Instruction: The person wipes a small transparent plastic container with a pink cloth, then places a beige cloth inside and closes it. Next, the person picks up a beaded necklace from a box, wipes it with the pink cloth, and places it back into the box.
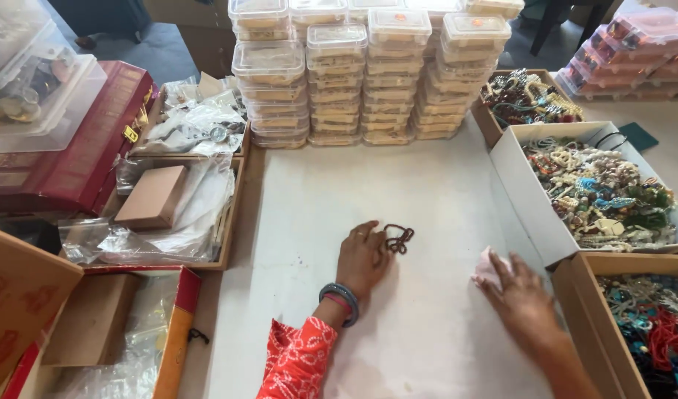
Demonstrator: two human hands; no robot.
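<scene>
On the white tabletop (427, 192) lies a dark brown bead string (399, 239), bunched in loops. My left hand (361, 258), with bangles at the wrist and a red patterned sleeve, rests on the table with curled fingers pinching the string's left end. To the right, my right hand (520, 295) lies flat with fingers apart. Its fingertips rest on a small pale pink pouch (488, 267), which is partly hidden under them.
Stacks of clear lidded tubs (368, 74) stand at the back. Open boxes of mixed bead jewellery (601, 192) (653, 325) line the right edge. On the left are trays with plastic bags and a small brown box (153, 196), red cases (80, 148) and cardboard boxes.
</scene>
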